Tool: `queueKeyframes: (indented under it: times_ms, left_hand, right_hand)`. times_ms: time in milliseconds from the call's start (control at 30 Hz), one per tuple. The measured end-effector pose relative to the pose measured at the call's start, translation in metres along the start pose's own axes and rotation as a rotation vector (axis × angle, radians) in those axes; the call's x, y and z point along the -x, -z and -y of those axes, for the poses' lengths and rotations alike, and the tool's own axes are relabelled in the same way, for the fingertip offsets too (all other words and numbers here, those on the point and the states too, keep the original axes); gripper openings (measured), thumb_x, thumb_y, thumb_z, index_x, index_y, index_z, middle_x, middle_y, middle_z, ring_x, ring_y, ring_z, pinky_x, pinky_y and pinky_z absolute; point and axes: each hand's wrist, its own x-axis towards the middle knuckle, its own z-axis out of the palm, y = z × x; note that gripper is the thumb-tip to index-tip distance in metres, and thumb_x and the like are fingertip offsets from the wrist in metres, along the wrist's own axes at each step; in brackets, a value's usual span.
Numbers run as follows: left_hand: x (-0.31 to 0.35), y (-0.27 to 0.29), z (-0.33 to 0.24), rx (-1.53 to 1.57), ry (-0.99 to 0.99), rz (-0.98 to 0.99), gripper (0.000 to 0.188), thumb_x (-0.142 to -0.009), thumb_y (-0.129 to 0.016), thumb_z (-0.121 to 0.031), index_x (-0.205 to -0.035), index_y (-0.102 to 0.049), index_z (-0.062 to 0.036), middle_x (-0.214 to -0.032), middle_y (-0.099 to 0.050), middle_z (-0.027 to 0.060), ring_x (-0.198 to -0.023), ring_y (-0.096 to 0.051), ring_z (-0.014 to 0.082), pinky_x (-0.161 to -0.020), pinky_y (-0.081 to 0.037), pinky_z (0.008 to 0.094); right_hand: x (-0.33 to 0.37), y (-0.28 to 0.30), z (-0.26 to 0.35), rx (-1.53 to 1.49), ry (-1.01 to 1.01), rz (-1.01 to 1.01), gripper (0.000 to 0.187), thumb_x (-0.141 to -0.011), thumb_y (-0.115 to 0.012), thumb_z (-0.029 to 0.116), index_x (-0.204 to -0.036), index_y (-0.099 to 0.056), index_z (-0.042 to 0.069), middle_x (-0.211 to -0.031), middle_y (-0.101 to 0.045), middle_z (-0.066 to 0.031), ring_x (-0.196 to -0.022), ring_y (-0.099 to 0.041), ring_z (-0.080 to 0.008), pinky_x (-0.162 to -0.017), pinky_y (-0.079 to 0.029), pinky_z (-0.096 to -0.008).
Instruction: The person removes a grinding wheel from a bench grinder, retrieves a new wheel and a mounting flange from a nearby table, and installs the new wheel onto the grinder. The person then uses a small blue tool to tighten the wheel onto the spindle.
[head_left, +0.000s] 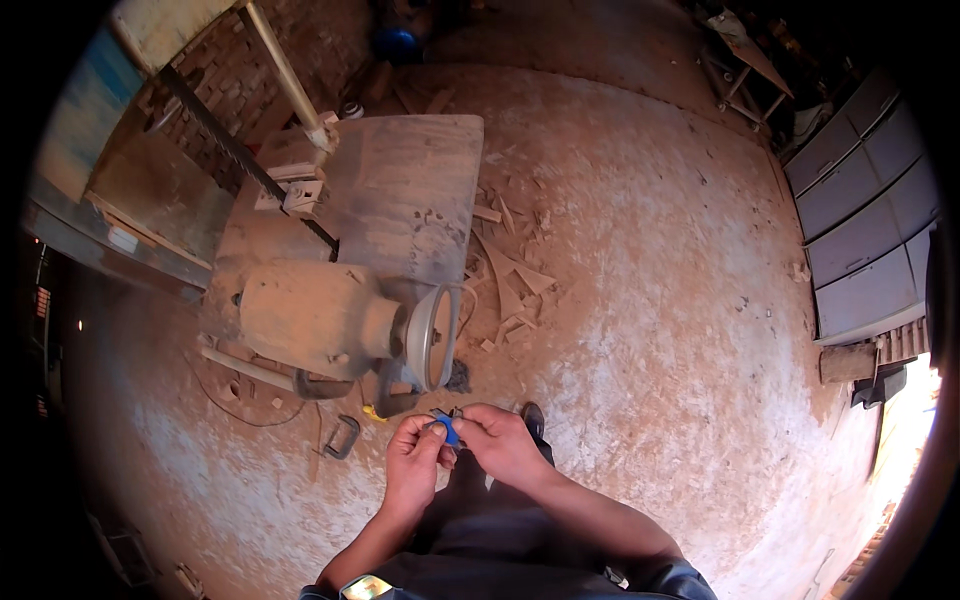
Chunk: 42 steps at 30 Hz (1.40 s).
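Note:
My left hand (415, 462) and my right hand (497, 442) meet in front of my body, both pinching a small blue object (449, 428) with a bit of metal at its top. The fingers of both hands are closed on it. Just beyond the hands stands a dust-covered machine with a motor housing (305, 318) and a round grinding wheel (430, 335) facing me. What exactly the blue object is cannot be made out.
A flat dusty machine table (410, 190) with a long blade and a pole rises behind the motor. Wood offcuts (510, 280) litter the reddish dusty floor. A metal clamp (342, 437) lies by the machine base. Grey cabinets (860, 210) line the right side.

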Motion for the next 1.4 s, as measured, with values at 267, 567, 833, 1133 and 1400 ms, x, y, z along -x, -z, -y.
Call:
queueKeyframes:
  times_ms: [267,567,833,1133,1400]
  left_hand:
    - [-0.011,0.003,-0.002,0.032,-0.082,-0.044,0.009,-0.09,-0.056,-0.012,-0.094,-0.053,-0.0047,-0.075,-0.058,0.0045,-0.052,-0.051,0.0098,-0.045,-0.044,0.0241]
    - [-0.018,0.003,-0.005,0.071,-0.117,-0.05,0.011,-0.09,-0.058,-0.014,-0.095,-0.053,-0.0051,-0.074,-0.058,0.0043,-0.052,-0.052,0.0099,-0.045,-0.044,0.024]
    - [-0.02,0.001,-0.011,0.067,-0.11,-0.033,0.011,-0.092,-0.057,-0.016,-0.094,-0.053,-0.0054,-0.072,-0.056,0.0026,-0.055,-0.05,0.0079,-0.05,-0.044,0.023]
    - [-0.021,0.001,-0.012,0.075,-0.109,-0.036,0.013,-0.092,-0.058,-0.017,-0.095,-0.053,-0.0051,-0.073,-0.056,0.0032,-0.055,-0.05,0.0081,-0.049,-0.044,0.0236]
    - [-0.023,0.004,-0.012,0.085,-0.124,-0.015,0.013,-0.092,-0.058,-0.017,-0.095,-0.053,-0.0051,-0.073,-0.057,0.0031,-0.055,-0.05,0.0079,-0.048,-0.044,0.0234]
  right_hand:
    - [-0.012,-0.005,0.007,0.025,0.036,-0.011,0.018,-0.089,-0.059,0.018,-0.089,-0.062,0.0,-0.071,-0.058,-0.0073,-0.068,-0.051,-0.0091,-0.062,-0.044,-0.0273]
    - [-0.018,-0.009,0.016,-0.043,-0.001,-0.038,0.019,-0.089,-0.058,0.018,-0.089,-0.063,0.0,-0.069,-0.058,-0.006,-0.066,-0.051,-0.0086,-0.061,-0.044,-0.0271]
    - [-0.022,-0.01,0.016,-0.018,0.052,-0.05,0.017,-0.086,-0.058,0.017,-0.087,-0.06,0.0,-0.076,-0.06,-0.017,-0.069,-0.061,-0.0275,-0.065,-0.047,-0.0352]
    - [-0.023,-0.013,0.018,0.013,0.119,-0.082,0.016,-0.086,-0.058,0.014,-0.083,-0.058,-0.001,-0.074,-0.058,-0.0188,-0.07,-0.06,-0.0318,-0.064,-0.046,-0.0372]
    - [-0.024,-0.017,0.017,0.037,0.146,-0.116,0.016,-0.086,-0.058,0.014,-0.081,-0.057,-0.001,-0.074,-0.057,-0.0193,-0.071,-0.059,-0.034,-0.064,-0.046,-0.0387]
